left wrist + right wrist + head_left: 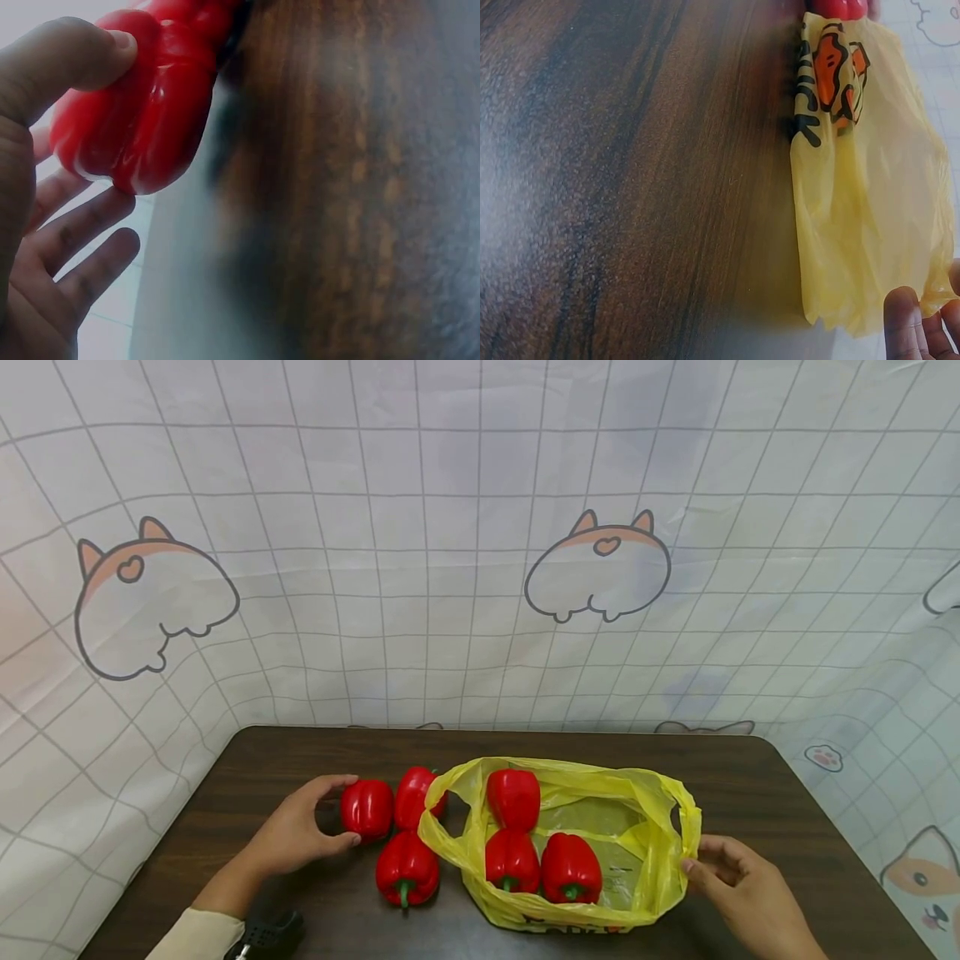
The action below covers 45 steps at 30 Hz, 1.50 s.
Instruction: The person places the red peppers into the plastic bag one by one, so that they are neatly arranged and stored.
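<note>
My left hand [300, 827] grips a red bell pepper [367, 810] at the left of the table, thumb on one side and fingers on the other. In the left wrist view the thumb presses this glossy pepper [142, 112], while two fingers extend past its end. Two more red bell peppers, one behind [414, 797] and one in front [407, 868], stand beside it. My right hand [750, 893] pinches the right handle of a yellow plastic bag [645, 893]. Three red bell peppers lie inside the bag, towards its left. Its side [862, 187] carries a dark and orange print.
The dark wooden table [600, 747] ends at a hanging white cloth [450, 610] with a grid and cartoon animals. A black strap-like item [273, 933] is at my left wrist. The bag's left handle overlaps the rear pepper in the head view.
</note>
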Each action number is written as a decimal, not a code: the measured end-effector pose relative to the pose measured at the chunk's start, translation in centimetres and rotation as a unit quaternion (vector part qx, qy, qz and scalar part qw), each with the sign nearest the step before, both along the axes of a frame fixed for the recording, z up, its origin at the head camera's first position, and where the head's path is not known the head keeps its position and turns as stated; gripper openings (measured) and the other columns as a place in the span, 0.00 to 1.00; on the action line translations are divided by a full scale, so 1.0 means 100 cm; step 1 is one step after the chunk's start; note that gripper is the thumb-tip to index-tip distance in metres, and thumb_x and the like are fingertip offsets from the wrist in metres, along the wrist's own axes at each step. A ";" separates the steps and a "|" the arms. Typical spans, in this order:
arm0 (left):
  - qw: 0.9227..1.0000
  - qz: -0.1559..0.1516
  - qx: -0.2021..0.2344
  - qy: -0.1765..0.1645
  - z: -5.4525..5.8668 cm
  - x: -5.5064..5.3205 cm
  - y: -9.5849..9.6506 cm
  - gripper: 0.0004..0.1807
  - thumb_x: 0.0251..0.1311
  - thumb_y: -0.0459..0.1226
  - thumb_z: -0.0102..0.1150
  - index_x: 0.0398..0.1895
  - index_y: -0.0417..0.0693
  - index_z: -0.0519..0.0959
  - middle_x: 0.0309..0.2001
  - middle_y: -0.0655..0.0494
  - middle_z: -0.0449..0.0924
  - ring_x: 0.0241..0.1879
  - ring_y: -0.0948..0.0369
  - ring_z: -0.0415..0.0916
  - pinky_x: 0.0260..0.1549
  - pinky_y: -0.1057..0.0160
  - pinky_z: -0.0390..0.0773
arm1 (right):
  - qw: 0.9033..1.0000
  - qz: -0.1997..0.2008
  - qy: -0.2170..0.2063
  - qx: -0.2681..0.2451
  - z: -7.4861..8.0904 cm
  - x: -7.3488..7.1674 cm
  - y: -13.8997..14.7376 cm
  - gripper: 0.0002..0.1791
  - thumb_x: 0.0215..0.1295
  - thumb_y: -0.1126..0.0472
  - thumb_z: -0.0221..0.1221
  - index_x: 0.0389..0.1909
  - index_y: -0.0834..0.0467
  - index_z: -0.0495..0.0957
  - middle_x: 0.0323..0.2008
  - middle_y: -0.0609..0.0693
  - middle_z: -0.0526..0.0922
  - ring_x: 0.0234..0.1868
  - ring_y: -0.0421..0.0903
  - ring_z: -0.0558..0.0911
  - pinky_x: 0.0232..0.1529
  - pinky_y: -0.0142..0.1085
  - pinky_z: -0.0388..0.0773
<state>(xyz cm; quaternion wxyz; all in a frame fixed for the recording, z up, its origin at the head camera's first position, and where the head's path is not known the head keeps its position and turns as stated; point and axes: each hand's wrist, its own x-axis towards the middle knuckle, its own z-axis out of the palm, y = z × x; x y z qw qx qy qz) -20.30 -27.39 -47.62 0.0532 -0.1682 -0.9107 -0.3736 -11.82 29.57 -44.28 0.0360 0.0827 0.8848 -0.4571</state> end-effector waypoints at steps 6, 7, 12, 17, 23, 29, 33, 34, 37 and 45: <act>1.000 0.005 0.001 0.010 0.015 0.003 0.000 0.42 0.47 0.40 0.82 0.68 0.49 0.73 0.59 0.53 0.78 0.50 0.53 0.79 0.48 0.44 0.81 | 1.000 0.002 0.001 0.007 0.001 0.000 0.000 0.35 0.69 0.44 0.65 0.64 0.66 0.72 0.52 0.58 0.83 0.41 0.47 0.87 0.41 0.42 0.85; 1.000 0.005 -0.001 0.015 0.017 0.003 0.000 0.42 0.47 0.40 0.82 0.68 0.49 0.73 0.58 0.53 0.78 0.50 0.53 0.79 0.48 0.43 0.81 | 1.000 0.003 0.001 0.009 0.001 -0.001 0.001 0.35 0.69 0.43 0.65 0.64 0.66 0.72 0.52 0.58 0.83 0.41 0.48 0.87 0.41 0.42 0.85; 0.999 -0.002 -0.004 0.040 0.028 0.004 -0.001 0.43 0.47 0.39 0.82 0.68 0.48 0.72 0.59 0.52 0.78 0.48 0.53 0.79 0.46 0.43 0.82 | 1.000 0.005 0.005 0.021 0.001 -0.003 0.001 0.36 0.68 0.42 0.65 0.64 0.65 0.73 0.51 0.56 0.84 0.40 0.48 0.87 0.40 0.42 0.85; 0.999 -0.001 -0.002 0.047 0.041 0.004 0.002 0.43 0.48 0.39 0.82 0.68 0.50 0.72 0.60 0.52 0.77 0.49 0.52 0.79 0.45 0.46 0.82 | 1.000 0.007 0.010 0.017 0.002 -0.004 0.000 0.35 0.69 0.43 0.65 0.64 0.64 0.73 0.51 0.57 0.84 0.40 0.46 0.87 0.41 0.42 0.85; 0.998 -0.018 0.003 0.053 0.056 0.004 0.011 0.42 0.48 0.41 0.82 0.68 0.51 0.73 0.61 0.55 0.77 0.50 0.55 0.78 0.45 0.46 0.82 | 1.000 0.008 0.012 0.018 0.003 -0.005 -0.001 0.33 0.69 0.45 0.65 0.64 0.64 0.73 0.52 0.57 0.84 0.40 0.46 0.87 0.41 0.41 0.85; 0.997 -0.031 0.010 0.067 0.067 0.004 0.021 0.42 0.48 0.40 0.82 0.68 0.53 0.73 0.60 0.59 0.77 0.50 0.56 0.77 0.46 0.47 0.82 | 1.000 0.008 0.011 0.010 0.003 -0.005 0.000 0.33 0.70 0.46 0.65 0.64 0.65 0.73 0.52 0.57 0.84 0.40 0.46 0.87 0.41 0.42 0.85; 0.996 -0.044 0.013 0.076 0.070 0.002 0.029 0.41 0.49 0.42 0.81 0.68 0.52 0.73 0.60 0.59 0.77 0.50 0.56 0.77 0.46 0.49 0.81 | 1.000 0.005 0.006 0.012 0.003 -0.004 -0.001 0.33 0.70 0.45 0.65 0.65 0.64 0.73 0.52 0.57 0.84 0.40 0.46 0.87 0.42 0.41 0.85; 0.996 -0.047 0.012 0.078 0.071 0.002 0.031 0.41 0.49 0.42 0.81 0.68 0.52 0.73 0.60 0.59 0.77 0.50 0.57 0.77 0.46 0.49 0.81 | 1.000 0.006 0.007 0.014 0.002 -0.004 0.000 0.33 0.70 0.45 0.65 0.65 0.65 0.72 0.52 0.57 0.84 0.40 0.46 0.87 0.42 0.42 0.85; 0.995 -0.057 0.013 0.081 0.071 0.000 0.038 0.41 0.49 0.42 0.81 0.68 0.52 0.73 0.60 0.60 0.78 0.50 0.59 0.77 0.48 0.50 0.81 | 1.000 0.005 0.003 0.015 0.002 -0.003 0.001 0.34 0.70 0.43 0.64 0.64 0.65 0.72 0.52 0.57 0.84 0.40 0.47 0.87 0.42 0.43 0.85; 0.993 -0.085 0.022 0.079 0.075 -0.004 0.061 0.41 0.48 0.41 0.82 0.67 0.53 0.74 0.57 0.64 0.78 0.50 0.62 0.76 0.49 0.51 0.81 | 1.000 0.006 0.006 0.014 0.001 0.000 0.003 0.36 0.68 0.42 0.65 0.64 0.65 0.73 0.51 0.56 0.85 0.41 0.48 0.87 0.41 0.41 0.85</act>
